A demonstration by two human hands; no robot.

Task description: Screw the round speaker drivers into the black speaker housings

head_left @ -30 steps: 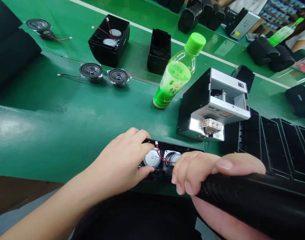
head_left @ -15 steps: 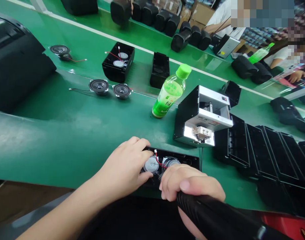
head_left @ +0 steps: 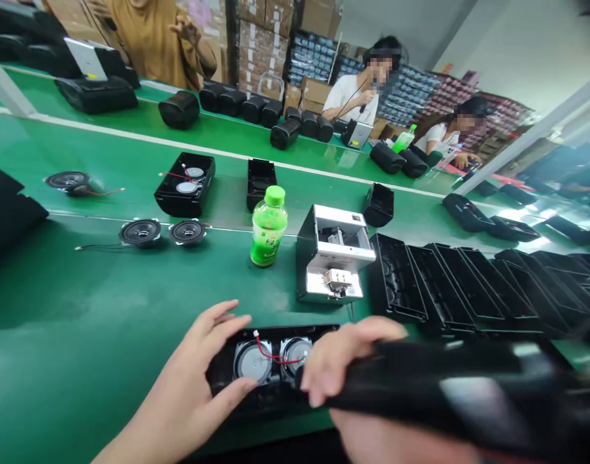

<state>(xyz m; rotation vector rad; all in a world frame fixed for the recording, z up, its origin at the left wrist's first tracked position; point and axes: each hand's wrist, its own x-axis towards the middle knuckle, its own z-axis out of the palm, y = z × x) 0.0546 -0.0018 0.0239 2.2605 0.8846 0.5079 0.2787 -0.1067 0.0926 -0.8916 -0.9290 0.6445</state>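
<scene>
You look to be closing up a speaker. The open black speaker housing (head_left: 285,330) lies at 6 o'clock on the green counter (head_left: 82,283), with two drivers (head_left: 253,361) seated inside and a red wire (head_left: 274,358) running between them. Your left hand (head_left: 189,367) is spread wide, its fingers (head_left: 222,317) off the housing and its thumb (head_left: 244,388) just resting on the lower edge, so it has no firm hold. Your right hand (head_left: 338,367) has its fingers (head_left: 324,361) curled over what looks like a long black shell (head_left: 444,380), held just beside the housing's right end. The next move calls for lining that shell up while keeping the wire clear. Since the earlier frame, your left fingers have lifted off the housing, the shell has swung level, and your view has risen towards a co-worker (head_left: 348,96) at 12 o'clock.
</scene>
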